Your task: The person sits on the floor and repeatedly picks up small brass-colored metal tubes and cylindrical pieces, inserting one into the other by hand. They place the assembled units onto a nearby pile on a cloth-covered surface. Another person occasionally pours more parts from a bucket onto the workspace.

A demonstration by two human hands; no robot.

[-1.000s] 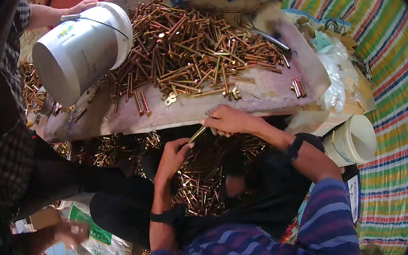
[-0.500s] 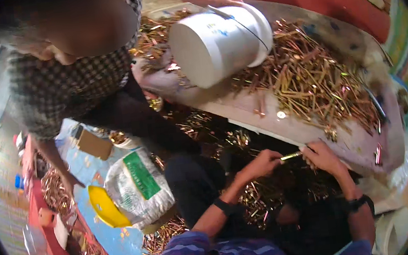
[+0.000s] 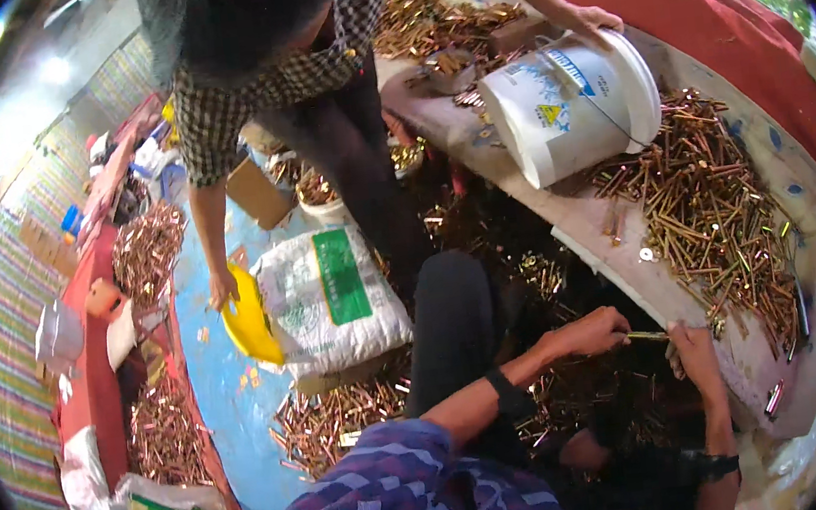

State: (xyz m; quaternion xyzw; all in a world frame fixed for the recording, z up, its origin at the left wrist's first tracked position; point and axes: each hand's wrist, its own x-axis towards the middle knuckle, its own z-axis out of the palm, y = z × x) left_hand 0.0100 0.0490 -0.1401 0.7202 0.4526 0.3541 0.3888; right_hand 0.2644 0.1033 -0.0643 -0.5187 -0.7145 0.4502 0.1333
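Left grip: my left hand (image 3: pixel 593 332) is clenched around one end of a thin brass-coloured bolt (image 3: pixel 647 336), knuckles up, a dark band on the wrist.
Right grip: my right hand (image 3: pixel 692 348) pinches the other end of that bolt, fingers curled around it, a dark watch on the wrist.
Bolt: I see it lying roughly level between my two hands, just off the near edge of the table (image 3: pixel 630 260), above the dark lap.
Table: a pale worn board, carrying a broad heap of brass bolts (image 3: pixel 715 210) on its right part.
Bucket: a white plastic bucket (image 3: pixel 567 106) lies tipped on its side on the table, mouth toward the heap, touching it.
Other person: someone in a checked shirt (image 3: pixel 259 91) leans over; one hand rests on the bucket's top, the other holds a yellow scoop (image 3: pixel 249 318) low near the floor.
Floor: a white sack with a green panel (image 3: pixel 328 299) sits just beside the scoop, loose bolts scattered around it.
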